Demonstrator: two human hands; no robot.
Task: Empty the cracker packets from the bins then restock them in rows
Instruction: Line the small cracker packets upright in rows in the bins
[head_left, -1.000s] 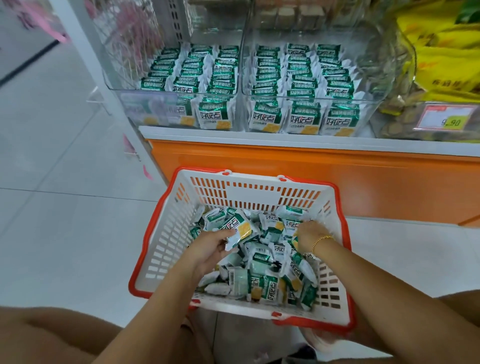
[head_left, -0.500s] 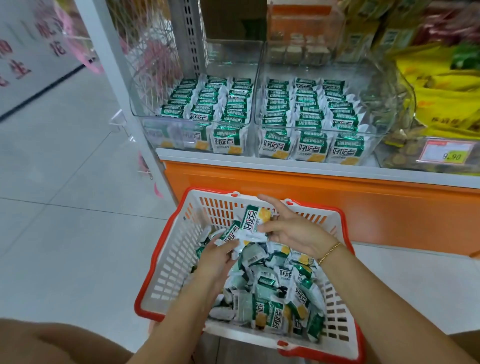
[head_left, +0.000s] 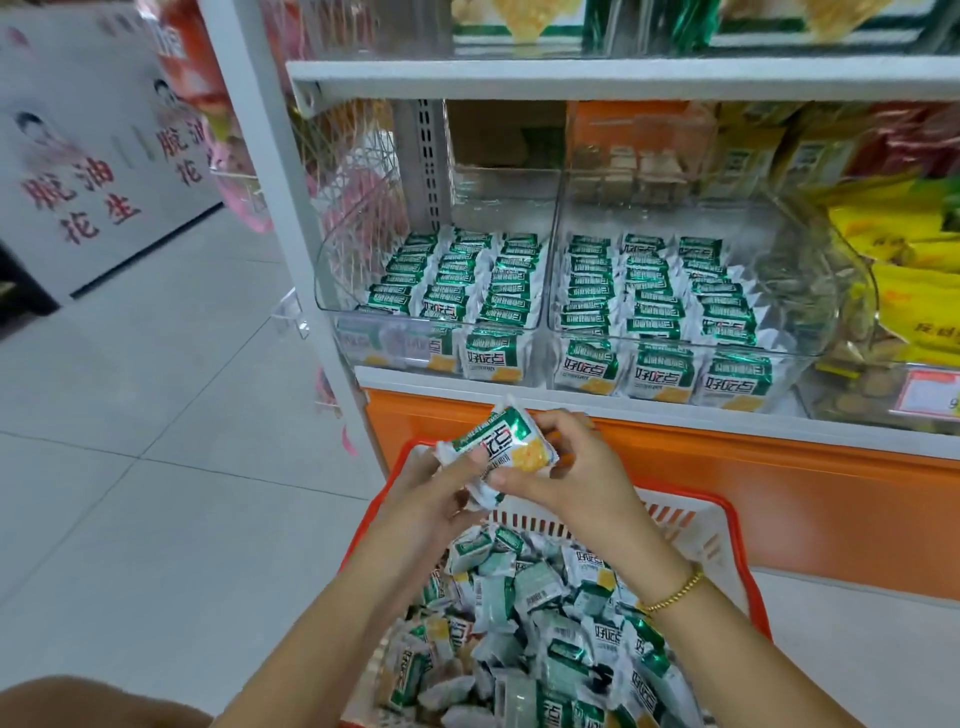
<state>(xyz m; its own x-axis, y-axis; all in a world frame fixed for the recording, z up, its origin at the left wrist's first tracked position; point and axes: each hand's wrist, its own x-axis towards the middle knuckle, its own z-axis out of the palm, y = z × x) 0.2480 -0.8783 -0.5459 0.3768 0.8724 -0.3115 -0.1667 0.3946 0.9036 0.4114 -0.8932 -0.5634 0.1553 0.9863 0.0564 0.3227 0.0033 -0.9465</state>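
Two clear bins stand side by side on the shelf, the left bin (head_left: 332, 317) and the right bin (head_left: 815, 332), each filled with neat rows of green-and-white cracker packets (head_left: 644, 291). Below them a red-and-white basket (head_left: 727, 525) holds a loose heap of the same packets (head_left: 540, 623). Above the basket's far rim my left hand (head_left: 436, 493) and my right hand (head_left: 576, 467) together hold a small stack of cracker packets (head_left: 504, 447), fingers curled around it from both sides.
An orange shelf base (head_left: 753, 478) runs behind the basket. Yellow snack bags (head_left: 904, 291) and a price tag (head_left: 930, 395) sit to the right of the bins. A white shelf board (head_left: 623, 78) hangs above. Grey tiled floor (head_left: 130, 441) spreads to the left.
Both hands have risen out of the basket and come together, bringing packets up toward the shelf. The view has tilted upward, showing more of the shelves.
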